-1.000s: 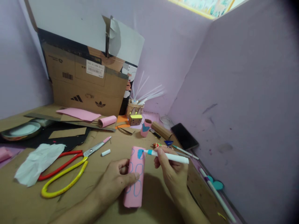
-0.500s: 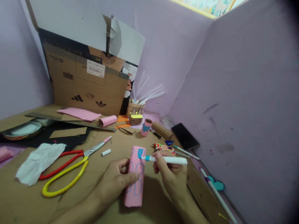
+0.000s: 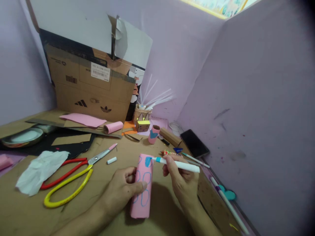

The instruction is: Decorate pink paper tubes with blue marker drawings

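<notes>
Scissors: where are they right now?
In the head view, the scissors lie open on the left side, between the crumpled tissue and the small white cap.

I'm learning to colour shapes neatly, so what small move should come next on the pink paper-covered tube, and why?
Probably a short stroke by the right hand with the white, blue-banded marker along the edge of the blue patch: the tip is right there, the left hand holds the tube, and the blue outlines lower down are hollow.

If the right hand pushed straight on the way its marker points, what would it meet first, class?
Probably the pink tube, at the marker's tip; whether they touch is hard to tell.
</notes>
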`<state>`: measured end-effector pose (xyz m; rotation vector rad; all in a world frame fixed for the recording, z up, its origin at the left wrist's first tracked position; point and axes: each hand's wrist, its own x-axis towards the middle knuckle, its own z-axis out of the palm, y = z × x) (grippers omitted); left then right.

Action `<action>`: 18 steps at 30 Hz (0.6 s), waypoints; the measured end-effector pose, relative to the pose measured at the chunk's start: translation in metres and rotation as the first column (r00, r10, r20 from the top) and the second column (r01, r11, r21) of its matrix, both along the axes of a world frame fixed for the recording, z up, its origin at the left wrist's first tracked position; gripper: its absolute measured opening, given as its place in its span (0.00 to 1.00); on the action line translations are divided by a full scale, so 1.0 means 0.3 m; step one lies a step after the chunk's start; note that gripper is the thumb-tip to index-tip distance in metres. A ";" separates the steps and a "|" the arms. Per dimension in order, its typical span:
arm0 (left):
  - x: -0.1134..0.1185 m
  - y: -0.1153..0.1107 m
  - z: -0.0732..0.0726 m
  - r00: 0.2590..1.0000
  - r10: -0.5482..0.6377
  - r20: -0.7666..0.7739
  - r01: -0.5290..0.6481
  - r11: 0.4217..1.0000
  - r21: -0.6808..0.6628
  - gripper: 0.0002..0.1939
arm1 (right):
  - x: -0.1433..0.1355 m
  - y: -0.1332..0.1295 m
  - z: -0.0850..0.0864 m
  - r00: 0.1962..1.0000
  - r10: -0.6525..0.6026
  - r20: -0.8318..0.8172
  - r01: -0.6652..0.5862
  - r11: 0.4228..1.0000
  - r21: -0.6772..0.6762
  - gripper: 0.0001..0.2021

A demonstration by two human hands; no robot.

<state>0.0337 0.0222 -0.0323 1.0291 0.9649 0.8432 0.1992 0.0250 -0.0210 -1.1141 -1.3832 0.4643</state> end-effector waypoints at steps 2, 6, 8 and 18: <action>-0.001 0.001 -0.001 1.000 -0.001 0.003 0.001 1.000 0.003 0.18 | 0.001 0.004 -0.001 1.000 0.001 0.000 -0.001 1.000 -0.008 0.13; -0.002 0.001 -0.006 1.000 -0.001 0.013 0.001 1.000 0.000 0.19 | 0.002 0.004 0.000 1.000 -0.006 0.007 0.006 1.000 -0.010 0.14; -0.002 0.002 -0.006 1.000 0.005 0.014 -0.005 1.000 -0.005 0.19 | 0.000 0.001 0.002 1.000 -0.018 0.011 0.018 1.000 -0.014 0.15; -0.002 0.004 -0.008 1.000 -0.007 0.016 0.007 1.000 0.011 0.19 | -0.012 -0.014 -0.001 0.996 0.054 -0.074 -0.059 0.996 -0.073 0.13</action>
